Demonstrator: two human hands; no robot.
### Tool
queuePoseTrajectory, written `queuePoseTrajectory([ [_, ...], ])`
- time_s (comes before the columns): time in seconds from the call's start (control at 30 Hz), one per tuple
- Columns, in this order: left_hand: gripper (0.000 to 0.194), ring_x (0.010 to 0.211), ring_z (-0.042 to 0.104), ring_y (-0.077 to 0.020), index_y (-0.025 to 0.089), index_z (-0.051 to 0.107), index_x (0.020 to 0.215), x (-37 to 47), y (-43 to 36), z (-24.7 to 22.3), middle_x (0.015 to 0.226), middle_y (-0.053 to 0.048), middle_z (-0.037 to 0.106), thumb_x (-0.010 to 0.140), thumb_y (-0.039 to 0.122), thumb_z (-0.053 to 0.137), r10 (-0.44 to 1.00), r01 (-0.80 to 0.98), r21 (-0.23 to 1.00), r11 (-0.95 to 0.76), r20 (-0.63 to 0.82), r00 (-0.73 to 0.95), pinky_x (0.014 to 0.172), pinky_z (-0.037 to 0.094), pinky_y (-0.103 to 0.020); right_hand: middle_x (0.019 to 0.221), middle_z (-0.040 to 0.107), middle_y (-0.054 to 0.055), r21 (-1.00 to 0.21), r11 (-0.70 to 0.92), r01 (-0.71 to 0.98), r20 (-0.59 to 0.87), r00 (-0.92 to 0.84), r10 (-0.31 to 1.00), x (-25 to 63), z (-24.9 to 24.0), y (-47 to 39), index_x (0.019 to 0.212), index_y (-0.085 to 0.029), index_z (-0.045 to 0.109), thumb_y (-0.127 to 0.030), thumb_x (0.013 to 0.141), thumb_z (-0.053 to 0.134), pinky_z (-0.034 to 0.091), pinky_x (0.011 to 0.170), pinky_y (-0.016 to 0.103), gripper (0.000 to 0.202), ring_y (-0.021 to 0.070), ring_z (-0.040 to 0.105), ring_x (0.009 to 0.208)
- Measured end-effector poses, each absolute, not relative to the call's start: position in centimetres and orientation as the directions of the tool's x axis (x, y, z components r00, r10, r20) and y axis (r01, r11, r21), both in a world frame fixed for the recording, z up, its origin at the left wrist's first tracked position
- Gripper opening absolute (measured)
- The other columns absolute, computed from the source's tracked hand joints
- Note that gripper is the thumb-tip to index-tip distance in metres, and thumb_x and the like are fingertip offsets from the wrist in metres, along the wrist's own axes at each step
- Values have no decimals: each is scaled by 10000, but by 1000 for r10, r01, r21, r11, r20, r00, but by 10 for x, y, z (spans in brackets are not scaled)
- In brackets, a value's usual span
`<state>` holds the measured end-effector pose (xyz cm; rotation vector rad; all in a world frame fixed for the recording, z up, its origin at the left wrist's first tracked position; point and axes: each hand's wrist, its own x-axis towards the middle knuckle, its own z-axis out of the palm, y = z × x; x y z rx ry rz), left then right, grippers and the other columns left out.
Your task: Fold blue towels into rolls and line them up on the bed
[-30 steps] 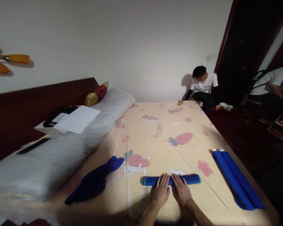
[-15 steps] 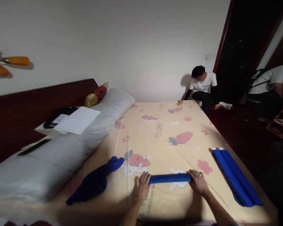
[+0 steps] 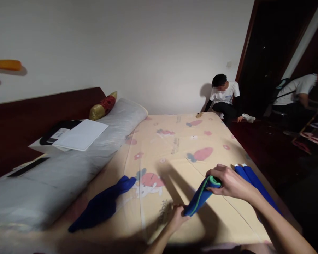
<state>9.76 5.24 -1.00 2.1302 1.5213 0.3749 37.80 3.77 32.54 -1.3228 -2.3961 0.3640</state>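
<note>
A rolled blue cloth with green edging [image 3: 198,197] is held slanted above the bed, its upper end toward the right. My right hand [image 3: 224,180] grips that raised end, where the rolled layers show. Around the lower end close the fingers of my left hand [image 3: 178,217]. To the right lie two blue rolls [image 3: 257,183] side by side, partly hidden behind my right forearm. A crumpled blue cloth [image 3: 100,203] rests on the bed to the left.
The bed [image 3: 159,151] has a cream sheet printed with carrots and rabbits. A long grey bundle [image 3: 95,165] runs along the headboard, with a white sheet or box [image 3: 82,134] on it. One person [image 3: 225,95] sits at the far corner; another person [image 3: 298,91] bends over at right.
The roll lay level on the bed between both hands. My right hand has lifted its right end, tilting it and showing green edging. The view has shifted slightly right.
</note>
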Motion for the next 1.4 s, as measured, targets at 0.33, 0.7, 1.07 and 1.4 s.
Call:
queuePoseTrajectory([
  [0.33,457,1119,593,-309,182,692,1105,162,3,-46,1148,-111,674,652,237,686,969,651,753,-95,-79,232,989,478,-425,761,619,28,-240,657,715,57,-665,745,341,345,8,861,-184,586,-411,853,597,350,749,294,227,160,549,729],
  [0.7,841,1375,372,-331,252,487,1402,191,-12,-26,1432,-96,501,606,268,758,897,570,810,-135,-145,417,1163,259,-505,851,626,40,-202,509,837,-40,-526,849,412,360,-9,888,-196,577,-310,835,614,348,712,280,131,173,565,791],
  [1.07,633,1367,399,-279,241,535,1353,145,7,-43,1425,-78,512,725,255,612,949,620,755,-213,11,314,1132,316,-499,877,672,41,-135,241,961,138,-222,965,541,420,78,1079,-151,644,-511,873,536,419,704,239,428,128,614,750],
  [1.4,489,1251,517,-277,229,562,1310,144,-11,-48,1323,-90,594,822,237,527,891,728,514,-453,233,390,1018,437,-480,1133,620,133,190,153,970,481,-228,847,628,302,40,1170,-147,585,-298,895,451,480,867,304,341,217,597,1011],
])
